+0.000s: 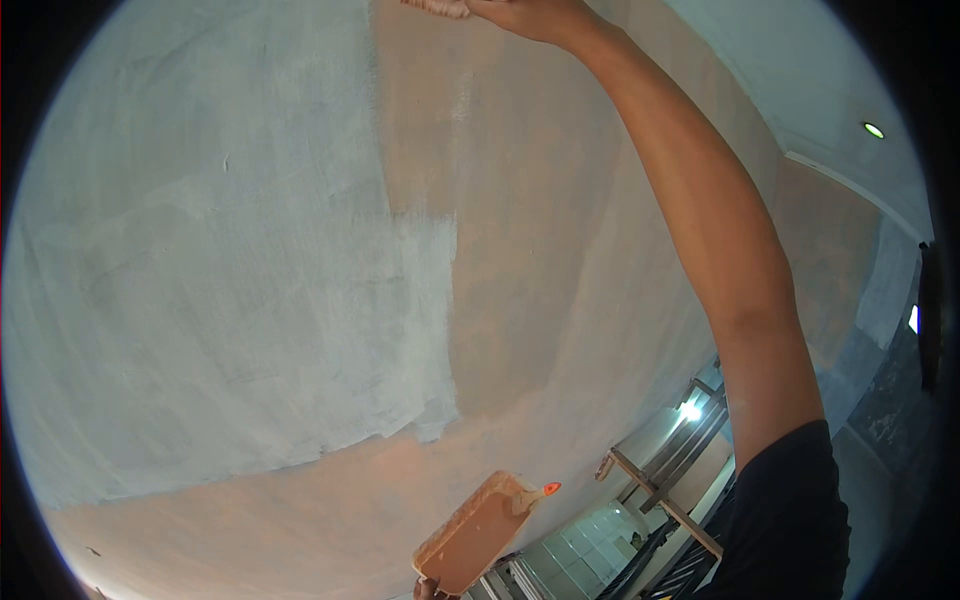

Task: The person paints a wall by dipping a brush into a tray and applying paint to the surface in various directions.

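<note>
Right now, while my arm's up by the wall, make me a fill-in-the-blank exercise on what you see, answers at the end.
1. The right hand is raised near the ____ edge of the view.
2. On the wall, the pale coating lies mainly to the ____ of the tan stretch.
3. The left hand holds the tray by its ____ end.
4. The short sleeve on the right arm is coloured ____.

Missing words: top; left; lower; black.

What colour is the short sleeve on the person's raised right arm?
Black; the short sleeve shows best in the head view.
</note>
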